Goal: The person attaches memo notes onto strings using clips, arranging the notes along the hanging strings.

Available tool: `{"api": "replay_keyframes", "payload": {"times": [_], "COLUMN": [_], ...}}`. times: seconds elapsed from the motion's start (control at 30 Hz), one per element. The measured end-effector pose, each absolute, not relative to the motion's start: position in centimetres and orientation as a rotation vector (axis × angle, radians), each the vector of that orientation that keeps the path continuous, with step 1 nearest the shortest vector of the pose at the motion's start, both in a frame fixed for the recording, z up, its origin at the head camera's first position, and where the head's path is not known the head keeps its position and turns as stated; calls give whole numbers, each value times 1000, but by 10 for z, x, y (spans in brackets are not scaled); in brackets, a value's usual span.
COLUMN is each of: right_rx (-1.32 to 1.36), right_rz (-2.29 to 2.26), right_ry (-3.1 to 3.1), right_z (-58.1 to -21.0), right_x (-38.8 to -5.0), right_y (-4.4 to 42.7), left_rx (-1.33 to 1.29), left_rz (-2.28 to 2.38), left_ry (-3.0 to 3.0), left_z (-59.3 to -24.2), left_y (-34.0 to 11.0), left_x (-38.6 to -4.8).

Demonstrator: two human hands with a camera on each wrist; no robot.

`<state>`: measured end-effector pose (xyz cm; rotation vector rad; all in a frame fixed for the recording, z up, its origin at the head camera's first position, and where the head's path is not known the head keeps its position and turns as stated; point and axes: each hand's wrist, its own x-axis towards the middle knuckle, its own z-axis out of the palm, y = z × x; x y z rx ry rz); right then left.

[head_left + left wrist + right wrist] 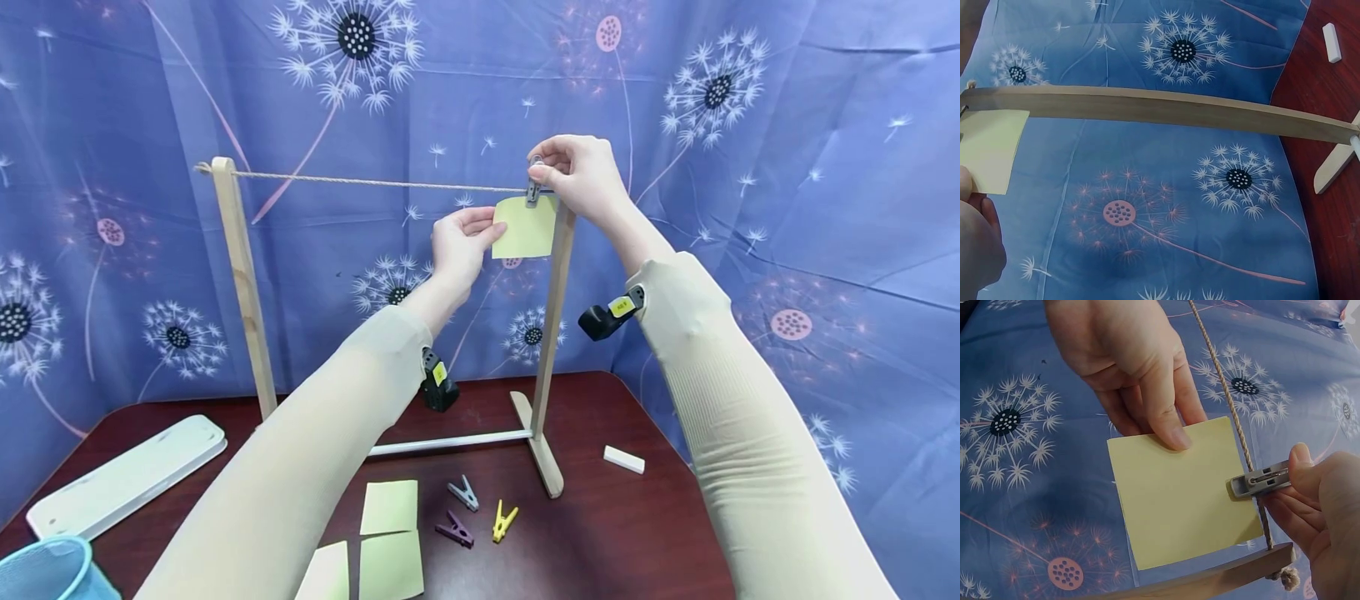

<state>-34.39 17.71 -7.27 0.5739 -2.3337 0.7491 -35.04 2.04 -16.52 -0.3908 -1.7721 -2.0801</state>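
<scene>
My left hand (461,250) pinches the left edge of a yellow sticky note (521,229) between thumb and fingers. The note hangs at the rope (390,182), close to the right post (557,325) of a wooden stand. With thumb and fingers, my right hand (581,177) grips a grey clothespin (1260,480) by its handle end. The clothespin's tip lies over the note's top edge and across the rope. In the left wrist view, part of the note (994,150) and the left hand (979,244) show at the left edge.
On the dark red table (615,533) lie grey (464,493), purple (455,530) and yellow (504,522) clothespins. Several sticky notes (390,567) lie left of them. A white block (624,459) is at right; a white case (127,475) and blue mesh basket (52,571) stand at left.
</scene>
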Motion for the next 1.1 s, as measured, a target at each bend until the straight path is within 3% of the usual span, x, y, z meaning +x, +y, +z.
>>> {"api": "replay_keyframes", "payload": {"times": [1.1], "right_rx": [609], "right_rz": [867], "right_ry": [-2313], "right_z": [-80], "right_x": [-343], "right_y": [173], "left_rx": [-465], "left_rz": [-2027], "left_ry": [-1880], "left_z": [-170], "left_y": [8], "left_x": [-349]}}
